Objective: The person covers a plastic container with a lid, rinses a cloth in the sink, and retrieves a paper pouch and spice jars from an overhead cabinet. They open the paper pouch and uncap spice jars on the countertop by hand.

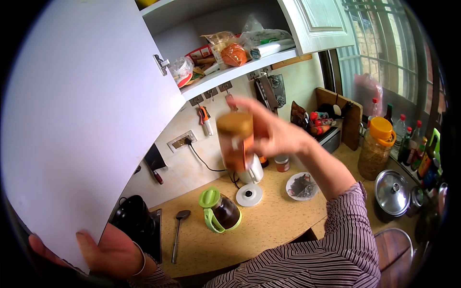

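Note:
My right hand [278,132] is closed around a glass jar [234,144] with a golden-brown lid and an orange label. Motion smears the jar, and its reddish-brown contents are hard to make out. It is held in the air over the counter, below the open wall cabinet [216,79]. At lower left, my left hand [117,254] grips the bottom edge of the white cabinet door [81,120], thumb on the near face and fingers partly hidden behind. Bagged food packets [234,54] lie on the cabinet shelf.
On the counter are a green-lidded pitcher [225,213] of dark liquid, a spoon [179,230], a white kettle [252,175], a plate [302,186] and a lidded pot [392,192]. A yellow-lidded jar [374,153] and several bottles stand by the window. A second cabinet door [319,24] hangs open at upper right.

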### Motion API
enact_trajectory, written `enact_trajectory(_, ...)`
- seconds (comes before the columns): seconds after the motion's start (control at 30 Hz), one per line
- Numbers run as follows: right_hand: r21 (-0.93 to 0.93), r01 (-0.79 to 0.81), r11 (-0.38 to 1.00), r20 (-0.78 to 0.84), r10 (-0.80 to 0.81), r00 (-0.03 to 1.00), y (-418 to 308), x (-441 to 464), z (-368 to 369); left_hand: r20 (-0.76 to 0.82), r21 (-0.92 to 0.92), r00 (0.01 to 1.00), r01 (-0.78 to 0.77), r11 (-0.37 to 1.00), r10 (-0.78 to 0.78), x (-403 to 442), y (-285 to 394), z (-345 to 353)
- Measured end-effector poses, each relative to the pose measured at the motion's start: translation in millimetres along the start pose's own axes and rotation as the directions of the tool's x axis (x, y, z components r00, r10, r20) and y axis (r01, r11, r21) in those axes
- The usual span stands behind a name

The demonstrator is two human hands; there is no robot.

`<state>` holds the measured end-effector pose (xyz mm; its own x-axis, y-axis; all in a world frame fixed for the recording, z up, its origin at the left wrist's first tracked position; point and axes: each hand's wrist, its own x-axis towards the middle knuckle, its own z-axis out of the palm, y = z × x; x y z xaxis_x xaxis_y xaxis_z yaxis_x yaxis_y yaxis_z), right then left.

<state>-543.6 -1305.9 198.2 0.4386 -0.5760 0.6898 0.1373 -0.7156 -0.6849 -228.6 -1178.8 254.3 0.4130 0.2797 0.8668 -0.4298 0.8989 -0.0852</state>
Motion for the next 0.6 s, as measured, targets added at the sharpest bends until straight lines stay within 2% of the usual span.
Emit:
enact_trajectory(0.03,-0.090,-0.112,0.990,0.052,0.117,0.992,11,-15,5,-0.011,0.051,1.000,0.001,0.999,0.000,0,-2,-1)
enact_trajectory(0.07,-0.214,-0.150,0.965,0.127,0.180,0.975,27,-32,7,-0.014,0.052,1.000,0.005,0.999,-0.004,1,-5,-6)
enact_trajectory(0.1,-0.362,-0.068,0.930,0.192,0.146,0.970,55,-49,9,0.065,0.061,0.997,-0.054,0.997,0.050,3,-10,-13)
enact_trajectory(0.13,-0.373,-0.127,0.919,0.230,0.224,0.947,76,-68,13,0.145,0.063,0.984,-0.115,0.991,0.105,4,-15,-20)
enact_trajectory(0.17,-0.304,-0.250,0.919,0.281,0.338,0.898,95,-87,18,0.145,0.058,0.984,-0.112,0.992,0.103,2,-21,-28)
enact_trajectory(0.23,-0.209,-0.507,0.836,0.369,0.548,0.751,134,-123,27,0.262,-0.075,0.957,-0.105,0.992,0.121,-14,-34,-36)
enact_trajectory(0.27,-0.214,-0.538,0.815,0.353,0.578,0.736,153,-140,33,0.301,-0.122,0.945,-0.096,0.988,0.129,-24,-39,-36)
enact_trajectory(0.3,-0.205,-0.462,0.863,0.366,0.505,0.782,164,-158,35,0.159,-0.160,0.978,0.159,0.974,-0.133,-42,-42,-29)
enact_trajectory(0.37,-0.356,-0.364,0.861,0.307,0.475,0.825,208,-191,38,0.154,-0.180,0.889,0.453,0.873,-0.430,-85,-50,-22)
enact_trajectory(0.4,-0.429,-0.399,0.810,0.313,0.548,0.776,204,-195,36,0.266,-0.157,0.844,0.515,0.843,-0.466,-107,-52,-17)
enact_trajectory(0.47,-0.475,-0.417,0.775,0.311,0.591,0.744,212,-209,32,0.471,-0.106,0.711,0.633,0.767,-0.522,-143,-54,-5)
enact_trajectory(0.53,-0.517,-0.437,0.736,0.312,0.638,0.704,224,-230,33,0.721,-0.100,0.593,0.602,0.792,-0.359,-151,-63,15)
enact_trajectory(0.57,-0.577,-0.415,0.704,0.281,0.648,0.708,229,-238,32,0.781,-0.058,0.539,0.566,0.822,-0.316,-145,-63,31)
enact_trajectory(0.6,-0.633,-0.391,0.668,0.248,0.654,0.715,239,-247,30,0.782,-0.060,0.539,0.567,0.822,-0.314,-138,-66,47)
